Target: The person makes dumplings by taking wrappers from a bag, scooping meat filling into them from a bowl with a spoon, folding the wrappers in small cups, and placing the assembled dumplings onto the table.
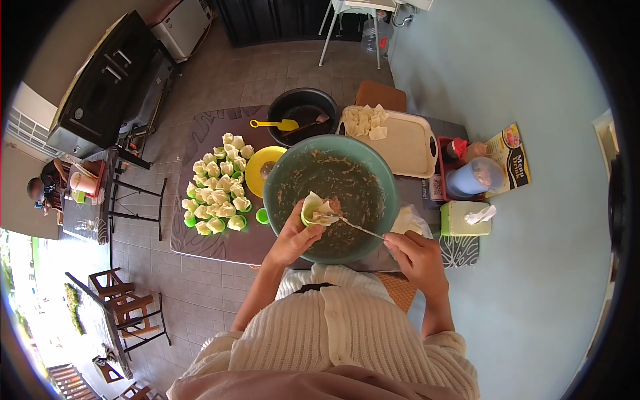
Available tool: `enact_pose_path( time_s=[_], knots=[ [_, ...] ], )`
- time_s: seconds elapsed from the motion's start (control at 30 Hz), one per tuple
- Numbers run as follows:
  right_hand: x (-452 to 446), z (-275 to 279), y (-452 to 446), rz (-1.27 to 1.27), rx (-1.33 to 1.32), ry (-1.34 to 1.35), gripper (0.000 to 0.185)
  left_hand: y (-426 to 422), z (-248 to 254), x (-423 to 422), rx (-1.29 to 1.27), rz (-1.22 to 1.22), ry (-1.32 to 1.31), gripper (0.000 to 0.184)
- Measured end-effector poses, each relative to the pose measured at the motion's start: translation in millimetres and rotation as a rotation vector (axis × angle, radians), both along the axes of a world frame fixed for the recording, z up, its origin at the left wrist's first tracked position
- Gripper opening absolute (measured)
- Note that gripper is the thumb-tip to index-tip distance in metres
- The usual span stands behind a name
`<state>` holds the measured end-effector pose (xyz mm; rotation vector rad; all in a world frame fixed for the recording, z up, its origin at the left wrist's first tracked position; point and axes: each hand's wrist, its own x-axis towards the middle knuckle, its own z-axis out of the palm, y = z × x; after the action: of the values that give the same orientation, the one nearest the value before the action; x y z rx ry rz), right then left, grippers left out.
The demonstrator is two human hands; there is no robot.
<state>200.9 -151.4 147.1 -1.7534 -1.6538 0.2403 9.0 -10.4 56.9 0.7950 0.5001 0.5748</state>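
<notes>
My left hand (293, 237) is wrapped round a small green cup (310, 212) lined with a pale wrapper, above the near part of a large green bowl (385, 167). Pinkish filling is smeared inside that bowl. My right hand (417, 257) grips the handle of a metal spoon (361, 229), whose tip reaches the filling at the cup's mouth. Left of the bowl stand several wrapper-lined cups (217, 187) in a cluster, with one small green cup (262, 216) apart beside the bowl.
Behind are a yellow plate (253, 175), a black basin (293, 95) with a yellow scoop (283, 125), and a tray (410, 143) holding wrappers (363, 122). At right stand a red basket (443, 175) and a tissue box (460, 221). A person (48, 183) sits far left.
</notes>
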Motion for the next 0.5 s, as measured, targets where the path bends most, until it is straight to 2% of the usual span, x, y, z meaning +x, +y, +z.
enact_pose_path(
  time_s=[0.2, 0.43, 0.5],
  knots=[
    [-3.2, -1.3, 1.6, -0.003, 0.034, 0.012, 0.012, 1.6, -5.6, -4.6, 0.123, -0.114, -0.029, 0.051],
    [-4.6, 1.5, 1.3, -0.029, 0.087, -0.111, 0.012, -0.6, -2.2, -1.2, 0.210, -0.065, 0.010, 0.053],
    [-6.3, 2.5, 1.1, -0.014, 0.072, -0.133, 0.012, 2.2, -4.2, -3.2, 0.402, -0.102, 0.024, 0.053]
  ],
)
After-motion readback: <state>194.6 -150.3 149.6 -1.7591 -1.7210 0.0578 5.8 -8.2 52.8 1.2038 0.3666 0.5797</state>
